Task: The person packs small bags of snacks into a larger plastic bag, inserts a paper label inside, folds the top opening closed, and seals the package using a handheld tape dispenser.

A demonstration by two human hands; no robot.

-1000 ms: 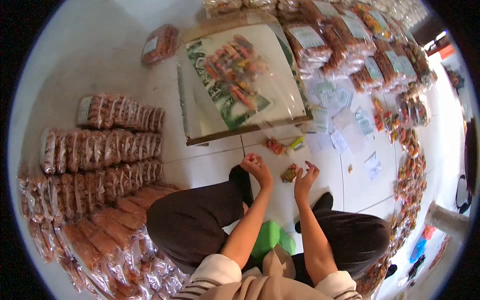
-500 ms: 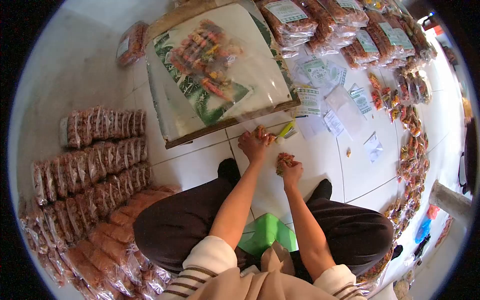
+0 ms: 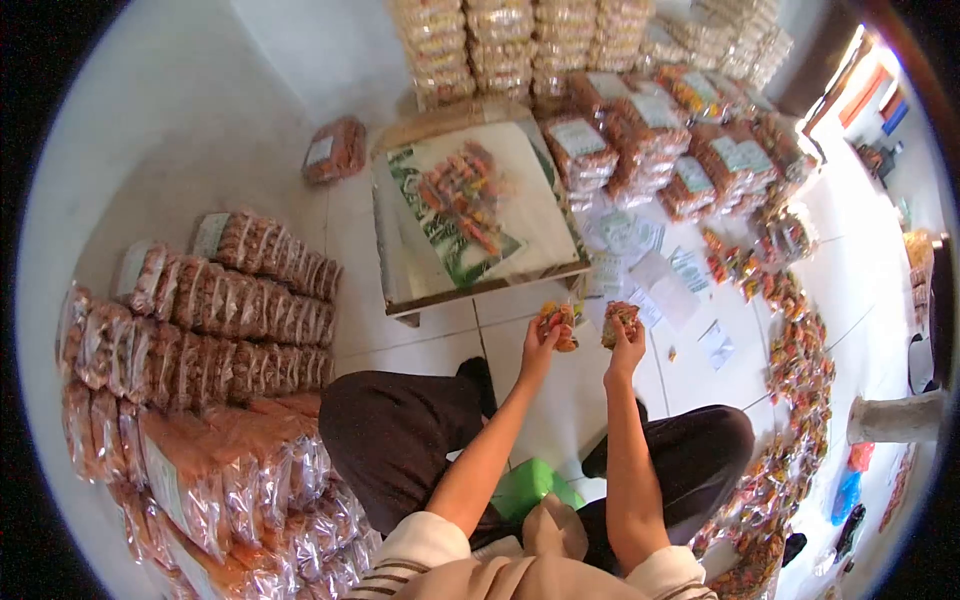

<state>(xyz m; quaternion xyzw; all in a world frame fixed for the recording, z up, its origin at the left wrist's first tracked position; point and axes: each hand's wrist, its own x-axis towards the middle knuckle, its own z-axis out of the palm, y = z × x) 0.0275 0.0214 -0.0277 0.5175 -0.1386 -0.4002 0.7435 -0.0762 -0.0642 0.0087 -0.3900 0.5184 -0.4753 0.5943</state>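
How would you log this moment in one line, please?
left hand: holds small snack packet; right hand: holds second snack packet; packets: apart; low table: ahead

L pkt (image 3: 563,327) — off floor, R pkt (image 3: 617,324) — ditto, both up in hands (image 3: 538,343) (image 3: 628,348)

Cream sleeves (image 3: 422,545) with brown stripes, dark trousers (image 3: 395,430), beige cloth (image 3: 530,578), perhaps a scarf.

Over before the person (image 3: 530,580) stands a low table (image 3: 540,205), a snack bag (image 3: 460,195) on it, stacked packs (image 3: 500,45) behind, bag piles (image 3: 650,140) to its right. Paper labels (image 3: 615,235) lie on the floor (image 3: 560,405) nearer, loose packets (image 3: 800,350) farther right. Bag rows (image 3: 235,355) line the left. This side of the table, 1 snack packet (image 3: 568,330) sits in the left hand (image 3: 541,342), 1 in the right hand (image 3: 626,350).
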